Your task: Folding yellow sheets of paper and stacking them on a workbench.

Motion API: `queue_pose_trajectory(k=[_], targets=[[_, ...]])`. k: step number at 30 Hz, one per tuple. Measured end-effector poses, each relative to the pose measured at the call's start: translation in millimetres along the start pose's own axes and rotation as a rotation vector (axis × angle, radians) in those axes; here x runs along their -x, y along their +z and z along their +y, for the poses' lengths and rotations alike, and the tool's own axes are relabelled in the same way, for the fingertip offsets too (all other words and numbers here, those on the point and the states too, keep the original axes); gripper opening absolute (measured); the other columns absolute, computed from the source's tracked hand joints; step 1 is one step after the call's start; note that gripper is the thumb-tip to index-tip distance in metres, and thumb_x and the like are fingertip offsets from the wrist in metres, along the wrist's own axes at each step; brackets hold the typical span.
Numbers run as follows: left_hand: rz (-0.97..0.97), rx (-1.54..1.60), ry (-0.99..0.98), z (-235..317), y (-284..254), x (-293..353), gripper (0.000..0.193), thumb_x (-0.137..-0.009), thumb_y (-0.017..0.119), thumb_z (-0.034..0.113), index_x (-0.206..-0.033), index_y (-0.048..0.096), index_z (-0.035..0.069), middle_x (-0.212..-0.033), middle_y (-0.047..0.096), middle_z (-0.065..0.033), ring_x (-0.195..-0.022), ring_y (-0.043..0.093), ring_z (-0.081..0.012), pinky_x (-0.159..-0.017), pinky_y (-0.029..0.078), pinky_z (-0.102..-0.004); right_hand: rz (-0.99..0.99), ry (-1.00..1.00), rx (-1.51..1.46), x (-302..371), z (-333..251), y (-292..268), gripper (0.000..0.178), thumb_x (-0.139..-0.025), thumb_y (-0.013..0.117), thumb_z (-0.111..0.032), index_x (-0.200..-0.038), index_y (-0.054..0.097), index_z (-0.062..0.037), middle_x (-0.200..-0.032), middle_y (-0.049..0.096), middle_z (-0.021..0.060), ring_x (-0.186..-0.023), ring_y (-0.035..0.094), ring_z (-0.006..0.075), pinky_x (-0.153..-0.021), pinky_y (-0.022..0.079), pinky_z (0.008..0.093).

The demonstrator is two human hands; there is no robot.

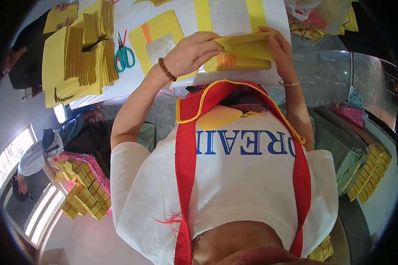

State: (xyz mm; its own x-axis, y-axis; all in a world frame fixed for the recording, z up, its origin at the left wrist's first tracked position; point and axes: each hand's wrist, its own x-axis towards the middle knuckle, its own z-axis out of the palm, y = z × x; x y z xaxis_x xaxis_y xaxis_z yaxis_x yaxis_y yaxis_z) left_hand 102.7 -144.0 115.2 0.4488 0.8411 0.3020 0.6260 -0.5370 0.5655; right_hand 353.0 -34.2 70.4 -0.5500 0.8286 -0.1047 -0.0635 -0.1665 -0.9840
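My left hand [191, 54], with a brown bead bracelet at the wrist, pinches the left end of a folded sheet of yellow joss paper [245, 43]. At the paper's right end, my right hand [278, 48] has its fingers closed around the edge. The folded sheet is held just above a yellow paper piece [247, 65] with an orange mark, near the table's front edge. Beyond it lies joss paper with a large silver patch [232, 17]. Left of my left hand rests another sheet [172, 22] with a silver square and an orange stripe.
Teal-handled scissors [124, 58] lie on the white table [126, 11], beside tall stacks of folded yellow paper [70, 51]. Clear plastic bags [303, 11] are at the far right. Another person's hand [67, 21] holds yellow paper at the far left; tied yellow bundles [86, 194] stand lower left.
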Motion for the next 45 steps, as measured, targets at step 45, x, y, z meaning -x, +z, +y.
queue_pose_trajectory(k=[45], targets=[[0.156,-0.148,0.031,8.8,5.7,7.8,0.040,-0.069,0.063,0.015,-0.108,0.060,0.006,-0.104,0.059,-0.0106,-0.090,0.053,-0.0298,-0.078,0.043,-0.0365,-0.047,-0.533,0.642,17.4,-23.4,3.7,0.033,-0.073,0.061,-0.006,-0.106,0.061,-0.0081,-0.120,0.054,0.0089,-0.119,0.043,0.0276,-0.100,0.033,0.0355]])
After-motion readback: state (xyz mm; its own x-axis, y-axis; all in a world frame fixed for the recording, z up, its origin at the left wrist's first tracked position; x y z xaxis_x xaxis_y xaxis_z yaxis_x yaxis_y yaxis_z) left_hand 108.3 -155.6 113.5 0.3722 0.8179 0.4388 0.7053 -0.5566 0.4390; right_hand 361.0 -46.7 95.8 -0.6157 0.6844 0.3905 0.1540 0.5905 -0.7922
